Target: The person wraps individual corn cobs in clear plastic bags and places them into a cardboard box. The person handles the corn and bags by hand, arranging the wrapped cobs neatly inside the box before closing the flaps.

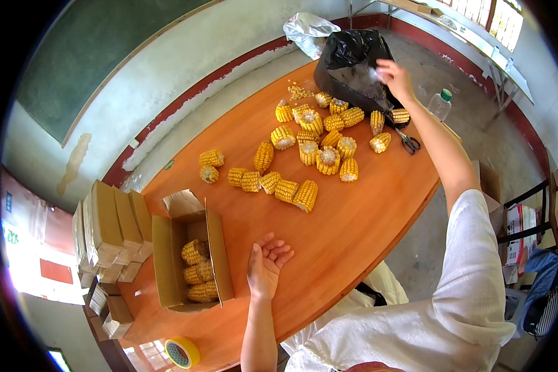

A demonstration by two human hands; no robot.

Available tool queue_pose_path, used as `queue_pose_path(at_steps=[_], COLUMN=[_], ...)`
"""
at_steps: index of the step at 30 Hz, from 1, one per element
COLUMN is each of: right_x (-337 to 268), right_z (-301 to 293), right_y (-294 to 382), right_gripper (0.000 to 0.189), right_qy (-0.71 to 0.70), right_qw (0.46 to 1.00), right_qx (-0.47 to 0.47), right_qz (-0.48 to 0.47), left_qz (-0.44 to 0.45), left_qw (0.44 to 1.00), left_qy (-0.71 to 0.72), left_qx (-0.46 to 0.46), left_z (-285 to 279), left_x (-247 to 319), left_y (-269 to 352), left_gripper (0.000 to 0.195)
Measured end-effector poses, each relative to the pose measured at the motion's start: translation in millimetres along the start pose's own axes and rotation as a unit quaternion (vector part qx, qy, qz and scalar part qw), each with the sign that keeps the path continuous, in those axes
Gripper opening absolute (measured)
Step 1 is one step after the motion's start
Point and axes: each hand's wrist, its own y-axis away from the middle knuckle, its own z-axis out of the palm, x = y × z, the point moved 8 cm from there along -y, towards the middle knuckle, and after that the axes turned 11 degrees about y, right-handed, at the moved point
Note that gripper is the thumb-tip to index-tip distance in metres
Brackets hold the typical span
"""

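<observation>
My left hand [266,269] hovers over the near part of the wooden table [344,223], palm turned up, fingers loosely curled and nothing in it. Just left of it stands an open cardboard box [223,265] with several corn cob pieces [199,274] inside. My right hand [394,80] is stretched out to the far end, in front of a black plastic bag [337,79]. A whitish blur shows at its fingertips; whether it holds something cannot be made out. Many cut corn cob pieces [328,160] lie across the table's middle and far part.
Scissors [410,143] lie by the right edge, near a clear bottle with a green cap [441,106]. Loose kernels [299,92] are heaped beside the bag. Stacked cardboard boxes [107,223] stand at the left, with a roll of yellow tape [182,352] at the near edge.
</observation>
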Motion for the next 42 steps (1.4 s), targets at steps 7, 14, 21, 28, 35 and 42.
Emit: queue_pose_path(at_steps=[7, 14, 21, 28, 35, 42], right_x=[-63.0, -20.4, -52.3, -224.8, -356.8, -377.7], right_z=[6.3, -5.9, -20.6, -3.2, 38.1, 70.9], right_y=[30.3, 38.9, 32.1, 101.0, 215.8, 276.3], right_gripper=[0.029, 0.017, 0.015, 0.013, 0.012, 0.021], right_qy=[0.129, 0.133, 0.077, -0.302, -0.318, -0.358], right_qw=[0.976, 0.972, 0.992, 0.933, 0.853, 0.800], right_qx=[-0.039, -0.071, -0.055, -0.164, -0.297, -0.364], right_qz=[-0.171, -0.182, -0.081, -0.103, -0.287, -0.314], left_qz=[0.004, -0.007, -0.003, 0.007, 0.058, 0.101], left_qw=[1.000, 1.000, 1.000, 1.000, 0.997, 0.993], left_qy=[-0.004, -0.020, 0.006, -0.001, -0.043, 0.046], left_qx=[0.027, 0.022, 0.016, -0.001, -0.011, 0.040], left_z=[-8.5, -1.2, -2.7, 0.7, 7.6, -9.5], left_x=[4.1, 3.0, 1.1, 7.0, 26.4, 38.2], left_y=[6.1, 3.1, 1.5, 3.4, 8.3, 7.2], left_gripper=[0.045, 0.045, 0.046, 0.045, 0.052, 0.049])
